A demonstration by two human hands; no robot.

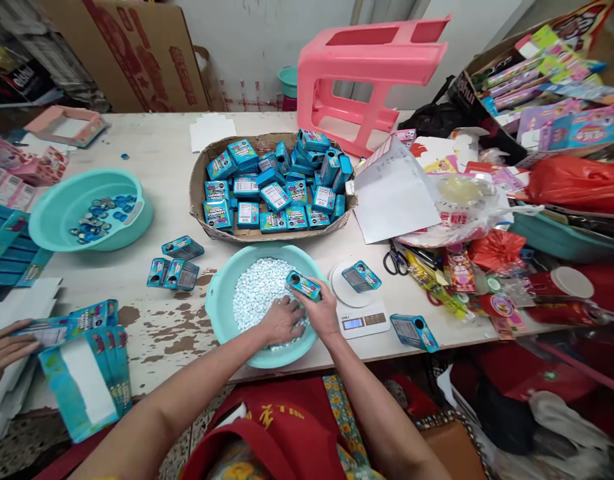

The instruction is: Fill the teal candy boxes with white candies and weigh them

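A teal basin [217,293] of small white candies [257,287] stands at the table's front edge. Over its right side my right hand [323,308] holds a small blue box [303,285], tilted, with a dark round opening at one end. My left hand [283,321] is down in the candies just beside the box; its fingertips are partly sunk among them, and what they may hold is hidden. Right of the basin, another blue box [361,276] rests on a white digital scale [365,322]. One more blue box [415,332] lies near the front edge.
A cardboard tray [281,237] of blue boxes sits behind the basin. Three blue boxes [181,247] and a second teal basin [94,190] are left. Another person's hand [9,350] touches blue cartons. Scissors [395,259], wrappers and a pink stool [371,60] are right.
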